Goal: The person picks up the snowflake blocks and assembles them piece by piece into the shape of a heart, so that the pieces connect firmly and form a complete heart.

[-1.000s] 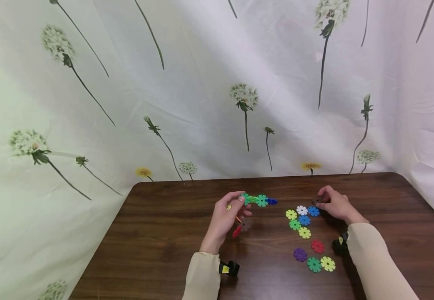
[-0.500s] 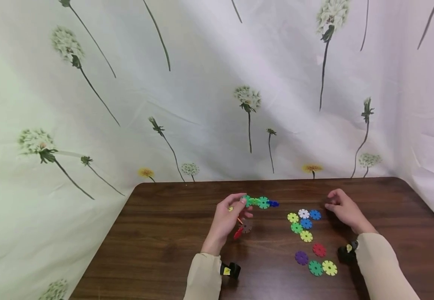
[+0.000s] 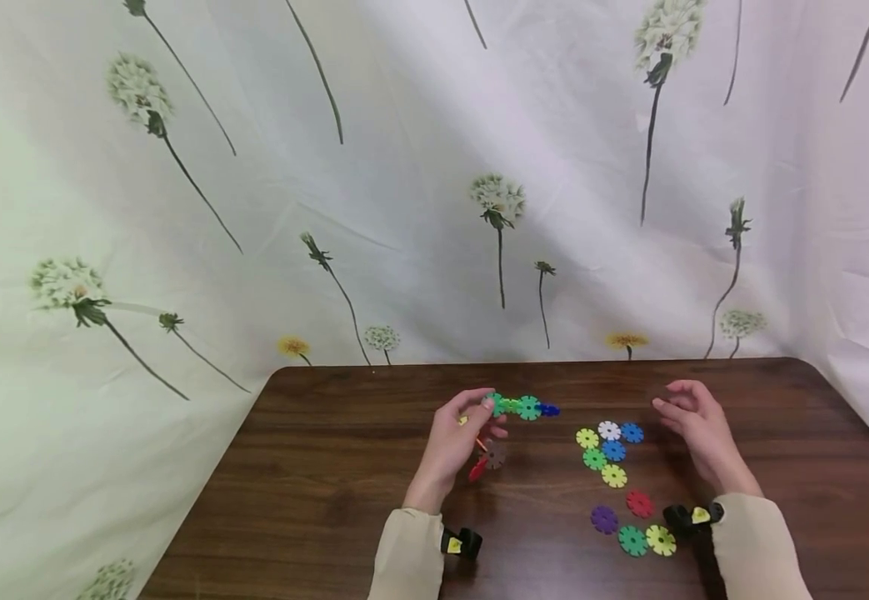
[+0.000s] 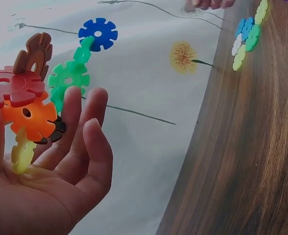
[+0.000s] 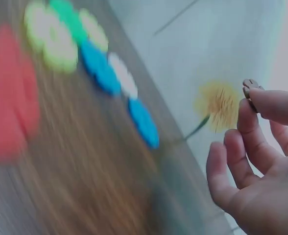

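My left hand (image 3: 449, 442) grips a chain of joined notched discs. In the left wrist view a blue disc (image 4: 98, 35) ends the chain, past green discs (image 4: 69, 78); red (image 4: 29, 88), orange (image 4: 31, 120), brown (image 4: 38, 53) and yellow (image 4: 22, 152) discs sit nearer the palm. My right hand (image 3: 707, 433), raised over the table's right side, pinches a small brown disc (image 5: 252, 88) between thumb and index finger, its other fingers loosely bent. Most of that disc is hidden by the fingertips.
Between the hands lie loose discs, among them white (image 3: 609, 431), blue (image 3: 632, 432), red (image 3: 640, 503) and purple (image 3: 604, 520). They rest on a dark wooden table (image 3: 314, 467). Behind it hangs a flower-printed cloth (image 3: 419, 208).
My right hand has lifted off the table with the brown disc, moving a little to the right and turning. My left hand keeps its grip on the chain, nearly still.
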### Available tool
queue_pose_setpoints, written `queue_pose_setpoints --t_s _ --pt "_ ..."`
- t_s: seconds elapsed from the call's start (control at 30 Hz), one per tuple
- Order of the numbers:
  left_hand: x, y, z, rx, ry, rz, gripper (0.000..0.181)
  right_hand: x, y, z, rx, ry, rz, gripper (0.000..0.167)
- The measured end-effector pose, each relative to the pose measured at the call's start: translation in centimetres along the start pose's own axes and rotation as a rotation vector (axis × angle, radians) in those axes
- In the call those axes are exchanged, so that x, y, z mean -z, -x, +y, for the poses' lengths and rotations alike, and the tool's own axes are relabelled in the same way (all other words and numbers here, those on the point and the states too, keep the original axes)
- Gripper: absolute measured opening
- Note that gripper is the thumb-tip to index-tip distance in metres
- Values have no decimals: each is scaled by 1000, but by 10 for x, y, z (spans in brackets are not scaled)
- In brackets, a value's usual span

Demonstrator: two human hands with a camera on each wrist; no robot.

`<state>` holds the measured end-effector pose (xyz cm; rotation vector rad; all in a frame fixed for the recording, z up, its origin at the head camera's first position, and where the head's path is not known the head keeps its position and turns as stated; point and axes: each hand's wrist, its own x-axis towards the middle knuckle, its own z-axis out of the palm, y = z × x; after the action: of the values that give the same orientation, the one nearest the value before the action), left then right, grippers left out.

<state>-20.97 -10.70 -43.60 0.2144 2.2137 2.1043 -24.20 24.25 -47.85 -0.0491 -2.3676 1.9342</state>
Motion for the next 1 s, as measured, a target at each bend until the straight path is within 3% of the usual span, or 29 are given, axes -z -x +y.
queue_pose_setpoints --t_s 0.2,0.3,0.43,0.77,1.0 --pt "-2 3 4 4 4 6 36 -21 15 -18 53 -275 34 22" --pt "-2 2 3 1 7 10 37 -31 21 -29 87 -321 20 23" --pt "-3 2 5 3 4 17 37 -40 27 -42 115 -287 -8 26" --pt "-4 6 11 21 -6 23 34 -55 36 -59 202 -47 -128 37" --pt "-4 8 11 12 -21 24 35 -65 42 -64 248 23 -191 36"
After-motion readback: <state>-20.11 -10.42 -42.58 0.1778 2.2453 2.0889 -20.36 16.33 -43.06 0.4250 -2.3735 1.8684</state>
